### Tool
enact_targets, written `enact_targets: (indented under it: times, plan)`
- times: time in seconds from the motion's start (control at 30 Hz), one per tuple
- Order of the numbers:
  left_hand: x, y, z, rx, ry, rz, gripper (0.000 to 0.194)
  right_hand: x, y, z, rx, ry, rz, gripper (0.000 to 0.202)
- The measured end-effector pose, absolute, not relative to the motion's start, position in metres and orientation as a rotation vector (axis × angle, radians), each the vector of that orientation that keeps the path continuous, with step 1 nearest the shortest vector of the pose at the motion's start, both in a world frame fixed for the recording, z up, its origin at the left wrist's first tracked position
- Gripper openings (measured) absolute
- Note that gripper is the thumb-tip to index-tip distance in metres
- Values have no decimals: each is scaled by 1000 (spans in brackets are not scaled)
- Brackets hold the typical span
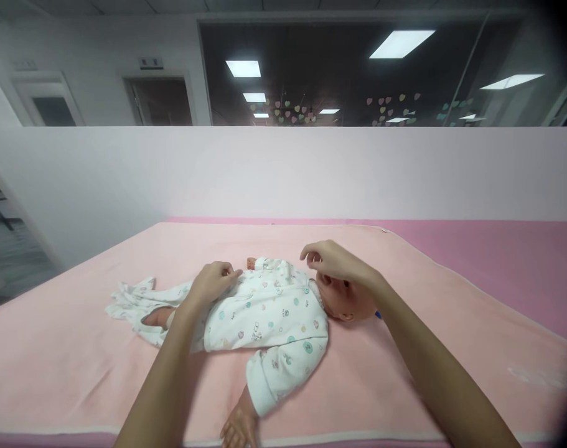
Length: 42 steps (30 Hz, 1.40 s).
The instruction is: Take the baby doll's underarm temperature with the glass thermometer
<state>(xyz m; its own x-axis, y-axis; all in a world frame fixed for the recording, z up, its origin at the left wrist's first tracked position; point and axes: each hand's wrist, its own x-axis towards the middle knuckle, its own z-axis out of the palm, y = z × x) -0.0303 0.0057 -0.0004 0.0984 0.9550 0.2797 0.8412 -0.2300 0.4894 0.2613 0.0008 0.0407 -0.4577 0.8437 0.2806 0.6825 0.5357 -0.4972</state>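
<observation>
A baby doll (340, 300) lies on its back, head to the right, on a pink pad. It wears a white top (269, 311) with small printed figures, closed over its chest. White printed trousers (143, 298) are bunched at its legs, and part of one bare leg shows. My left hand (213, 281) is over the doll's waist, thumb apart from the bent fingers, nothing visible in it. Above the doll's face and collar hovers my right hand (332, 258), its fingers loosely bent and apart, with nothing in them. My right hand and forearm hide part of the doll's face.
The pink pad (427, 348) has a pale edging and covers most of the purple-pink surface (479, 267). A low white partition (283, 174) stands along the back. Beyond it are a dark window (339, 74) and two doorways. The doll's near arm reaches toward the front edge.
</observation>
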Motion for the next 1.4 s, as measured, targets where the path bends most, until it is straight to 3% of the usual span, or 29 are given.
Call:
enact_targets:
  times: [0.1, 0.23, 0.43, 0.7, 1.03, 1.2, 1.4]
  plan:
    - [-22, 7, -2, 2240, 2029, 1082, 34, 290, 3, 60, -1275, -2063, 251, 20]
    - [-5, 3, -6, 2410, 1916, 1445, 34, 335, -4, 78, -1329, -1684, 115, 17]
    - [19, -6, -10, 2921, 1433, 1776, 24, 382, -30, 36, -1558, -1529, 129, 26]
    - [36, -14, -15, 3210, 1059, 1771, 21, 406, -92, -55, -2045, -1704, 213, 34]
    - [43, -16, -23, 3241, 912, 1790, 29, 396, -119, -91, -2068, -1708, 84, 27]
    - [42, -16, -28, 3232, 833, 1932, 34, 411, -105, -74, -2117, -1573, 10, 22]
    - [40, -19, -24, 3205, 859, 2125, 34, 403, -92, 11, -1823, -1355, -230, 21]
